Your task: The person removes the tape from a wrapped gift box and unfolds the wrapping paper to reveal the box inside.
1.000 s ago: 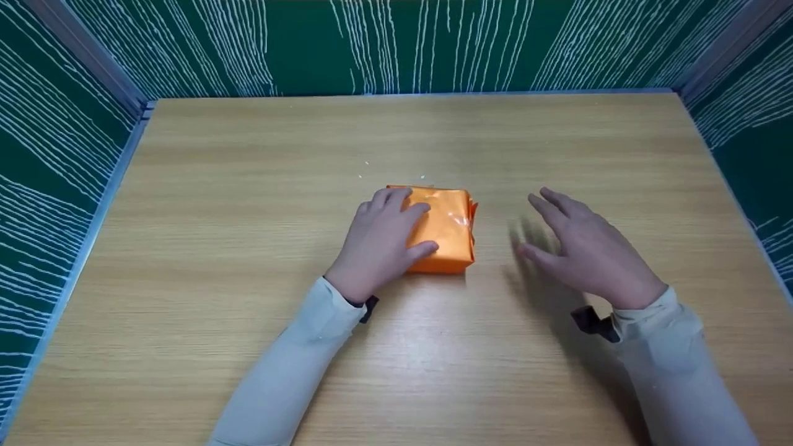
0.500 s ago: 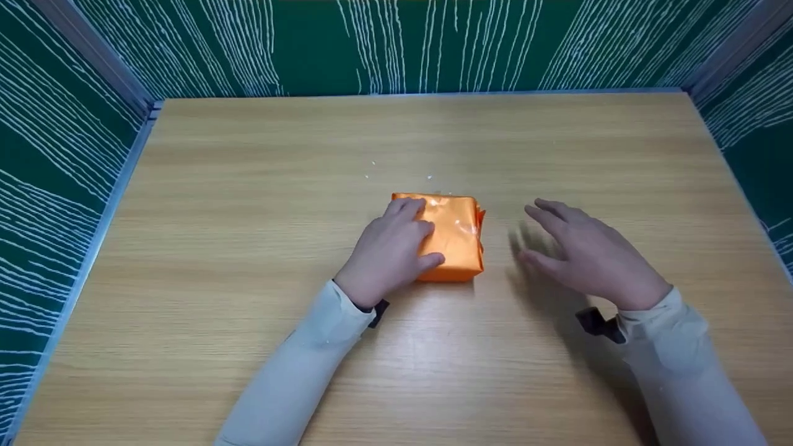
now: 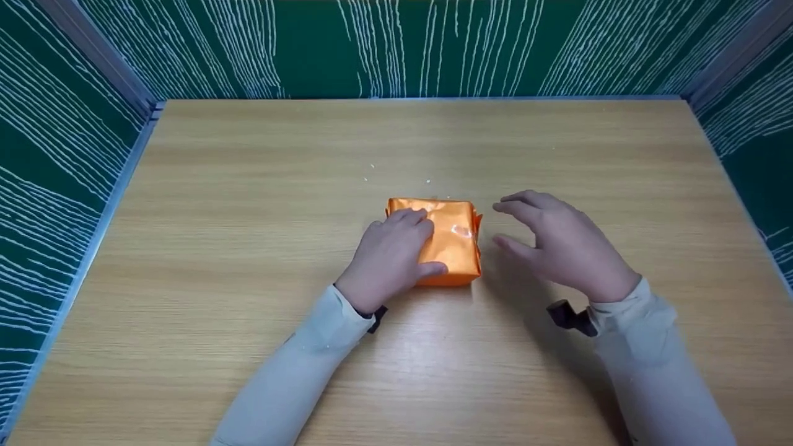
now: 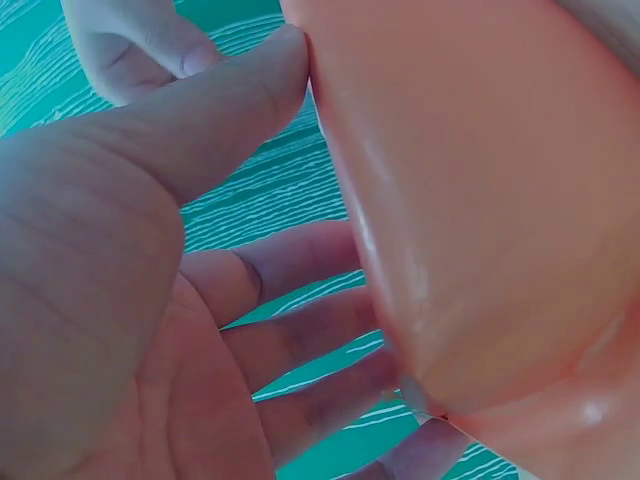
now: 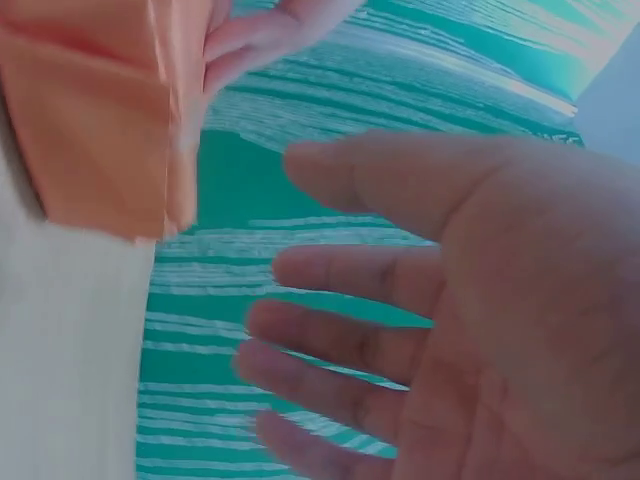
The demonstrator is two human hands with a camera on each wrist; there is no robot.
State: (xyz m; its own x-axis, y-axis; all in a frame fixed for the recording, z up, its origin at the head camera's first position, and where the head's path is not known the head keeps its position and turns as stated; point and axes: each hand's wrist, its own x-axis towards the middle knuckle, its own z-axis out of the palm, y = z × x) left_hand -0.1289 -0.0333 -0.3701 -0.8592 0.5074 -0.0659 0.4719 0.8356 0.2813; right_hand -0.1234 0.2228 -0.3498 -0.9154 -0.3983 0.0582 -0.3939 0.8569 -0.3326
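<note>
A box wrapped in shiny orange paper [image 3: 451, 248] lies on the table in the head view, with a folded paper flap on its right side. My left hand [image 3: 385, 257] rests on the box's left part, fingers across its top and thumb by the near edge. In the left wrist view, the thumb touches the edge of the orange wrapping [image 4: 480, 200], while the fingertips are hidden behind it. Right of the box and apart from it, my right hand [image 3: 560, 244] hovers with fingers extended. The right wrist view shows the box's folded end [image 5: 95, 140] facing that palm.
The wood-grain table [image 3: 248, 217] spreads out around the box. Beyond the box lie a few tiny white specks. Green panels [image 3: 322, 49] with white streaks stand along the back and both sides.
The box has slid slightly toward me under my left hand. My right hand has moved left, nearer to the box's folded side.
</note>
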